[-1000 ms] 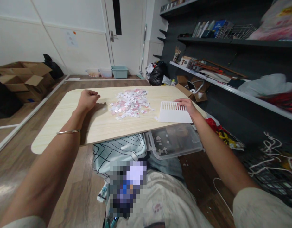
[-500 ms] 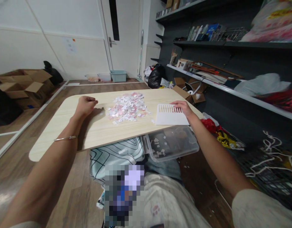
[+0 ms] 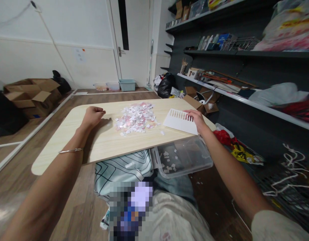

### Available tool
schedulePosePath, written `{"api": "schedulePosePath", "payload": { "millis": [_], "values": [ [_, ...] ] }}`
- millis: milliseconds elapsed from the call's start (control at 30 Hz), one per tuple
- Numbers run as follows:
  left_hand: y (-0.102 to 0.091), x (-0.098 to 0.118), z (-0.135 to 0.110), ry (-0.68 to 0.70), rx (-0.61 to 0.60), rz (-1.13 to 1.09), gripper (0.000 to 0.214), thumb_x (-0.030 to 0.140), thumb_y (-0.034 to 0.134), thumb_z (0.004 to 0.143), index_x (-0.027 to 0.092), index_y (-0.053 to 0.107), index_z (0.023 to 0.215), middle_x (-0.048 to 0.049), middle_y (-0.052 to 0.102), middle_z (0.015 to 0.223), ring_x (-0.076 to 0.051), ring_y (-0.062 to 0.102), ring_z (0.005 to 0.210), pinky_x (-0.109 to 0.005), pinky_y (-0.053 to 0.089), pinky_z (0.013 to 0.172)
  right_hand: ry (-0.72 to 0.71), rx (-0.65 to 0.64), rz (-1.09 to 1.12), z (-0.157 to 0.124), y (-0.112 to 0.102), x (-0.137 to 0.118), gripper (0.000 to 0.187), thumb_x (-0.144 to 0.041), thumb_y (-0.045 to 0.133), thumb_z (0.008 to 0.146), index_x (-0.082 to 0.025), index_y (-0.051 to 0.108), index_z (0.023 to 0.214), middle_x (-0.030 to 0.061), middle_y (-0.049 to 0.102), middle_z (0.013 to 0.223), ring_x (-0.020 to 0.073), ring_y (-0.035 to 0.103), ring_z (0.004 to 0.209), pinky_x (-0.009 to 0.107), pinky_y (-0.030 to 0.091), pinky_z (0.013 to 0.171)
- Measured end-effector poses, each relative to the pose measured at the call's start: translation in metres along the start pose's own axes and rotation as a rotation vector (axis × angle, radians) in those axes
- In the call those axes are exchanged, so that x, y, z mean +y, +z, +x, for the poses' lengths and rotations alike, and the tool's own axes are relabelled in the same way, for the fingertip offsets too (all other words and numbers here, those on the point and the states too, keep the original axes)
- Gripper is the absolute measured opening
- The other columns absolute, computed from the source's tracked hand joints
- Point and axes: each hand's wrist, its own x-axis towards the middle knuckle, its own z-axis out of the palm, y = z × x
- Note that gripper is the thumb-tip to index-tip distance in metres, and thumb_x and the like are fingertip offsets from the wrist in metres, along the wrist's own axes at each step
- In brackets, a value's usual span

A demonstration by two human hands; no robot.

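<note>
Pale wooden tabletop w/ rounded corners carried both hands. Left hand lay curled into a loose fist, knuckles up, gripping nothing visible, resting on the wood just left of a heap of small white and pink paper scraps; thin silver bangle sat further back on that forearm. Right hand was flat and open, fingers spread, pressing down on a white plastic slotted panel, which lay flat near the table's right edge, slots toward the far side, well apart from the scrap heap. A few stray scraps lay btwn heap and panel. Below the table's near edge, under the right forearm, stood a clear plastic tub w/ a handful of scraps inside; beside it, to the left, a teal cloth w/ dark line pattern. Farther out: open brown cardboard boxes on the wood floor at left, dark wall shelves crowded w/ items at right, black rubbish bag by the white door.
</note>
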Motion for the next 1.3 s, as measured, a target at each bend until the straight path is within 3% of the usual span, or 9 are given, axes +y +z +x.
{"api": "schedulePosePath", "payload": {
  "millis": [367,567,633,833,1100,1300],
  "values": [
    [-0.002,-0.001,-0.002,0.044,-0.009,0.023,0.032,0.033,0.065,0.074,0.026,0.043,0.052,0.0044,0.033,0.054,-0.015,0.029,0.062,-0.035,0.026,0.064,-0.018,-0.028,-0.026,0.002,0.004,0.005,0.031,-0.035,0.075,0.058,-0.022,0.082,0.085,0.0020,0.072,0.067,0.0200,0.063,0.062,0.033,0.050,0.062],
    [-0.001,-0.006,0.000,0.053,-0.007,0.041,0.031,0.037,0.064,0.075,0.027,0.043,0.055,0.0043,0.031,0.056,-0.016,0.029,0.062,-0.035,0.026,0.063,-0.102,0.116,-0.072,0.005,0.004,0.010,0.025,-0.036,0.071,0.060,-0.022,0.080,0.078,0.0035,0.073,0.069,0.0212,0.063,0.064,0.034,0.050,0.061],
    [-0.001,-0.006,0.000,0.041,-0.012,0.042,0.029,0.036,0.064,0.075,0.027,0.044,0.056,0.0044,0.032,0.057,-0.016,0.031,0.062,-0.035,0.027,0.064,-0.117,0.151,-0.074,0.006,0.004,0.012,0.023,-0.037,0.069,0.059,-0.024,0.078,0.076,0.0032,0.072,0.067,0.0213,0.061,0.063,0.034,0.049,0.061],
    [-0.001,-0.007,0.001,0.031,0.001,0.038,0.026,0.034,0.065,0.075,0.026,0.048,0.056,0.0045,0.033,0.054,-0.016,0.032,0.062,-0.035,0.027,0.063,-0.076,0.059,-0.139,0.005,0.001,0.009,0.028,-0.037,0.067,0.057,-0.022,0.080,0.075,0.0041,0.072,0.067,0.0212,0.058,0.062,0.034,0.043,0.060],
    [-0.001,-0.007,0.002,0.044,-0.003,0.037,0.028,0.031,0.065,0.077,0.026,0.047,0.055,0.0050,0.032,0.052,-0.016,0.031,0.061,-0.035,0.027,0.064,-0.072,0.072,-0.129,0.003,-0.001,0.008,0.029,-0.038,0.068,0.056,-0.022,0.081,0.077,0.0037,0.070,0.066,0.0209,0.057,0.061,0.035,0.043,0.060],
    [-0.002,-0.001,-0.002,0.034,-0.003,0.023,0.032,0.026,0.064,0.080,0.026,0.044,0.055,0.0057,0.032,0.054,-0.014,0.029,0.061,-0.035,0.025,0.064,-0.080,0.167,-0.089,0.011,0.003,0.015,0.030,-0.038,0.065,0.055,-0.024,0.077,0.078,0.0033,0.068,0.064,0.0233,0.060,0.063,0.037,0.047,0.063]
  ]
}}
